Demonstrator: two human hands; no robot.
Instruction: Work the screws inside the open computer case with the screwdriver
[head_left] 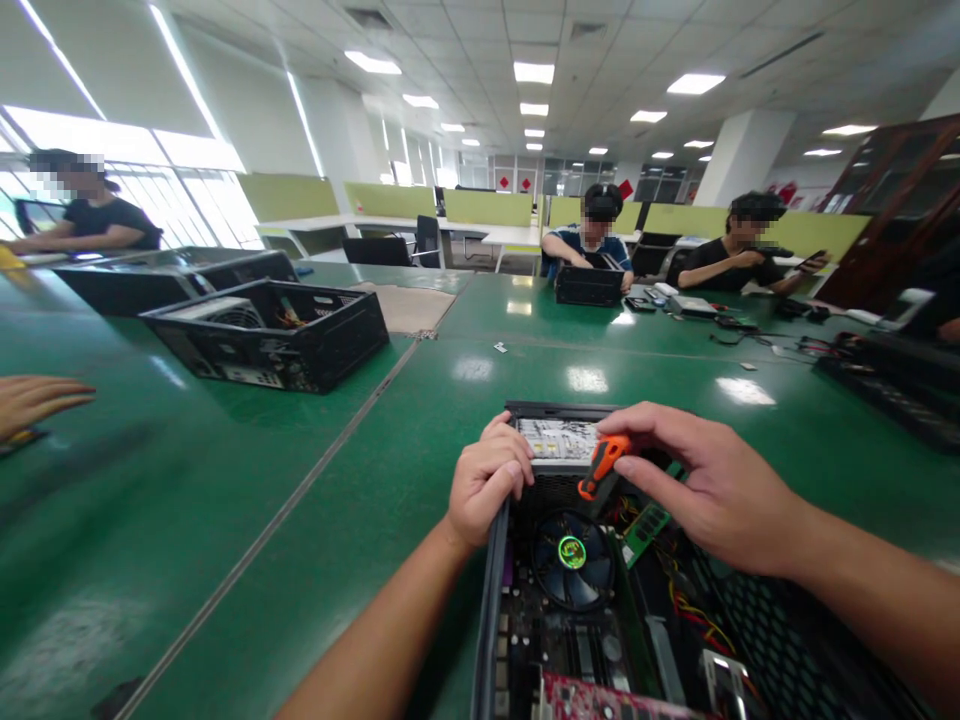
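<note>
An opened computer case (pixel 491 600) lies in front of me on the green table. My left hand (pixel 484 485) has its fingers curled over the far left edge of the case. In my right hand (pixel 697 480) is a screwdriver (pixel 604 465) with an orange and grey handle, pinched between thumb and fingers above the case; I cannot make out its shaft. Below it, inside the case, sit a round black cooling fan (pixel 574 560), a green memory stick (pixel 643 532), red and yellow cables (pixel 697 620) and a red circuit board (pixel 600 700). The labelled power supply (pixel 559 440) lies at the far end.
Another open computer case (pixel 270 335) stands on the table (pixel 405 450) at the left, with a further case (pixel 176 280) behind it. Someone's hand (pixel 41 405) reaches in from the left edge. Two people sit opposite near parts and cables. A dark case (pixel 892 380) is at right.
</note>
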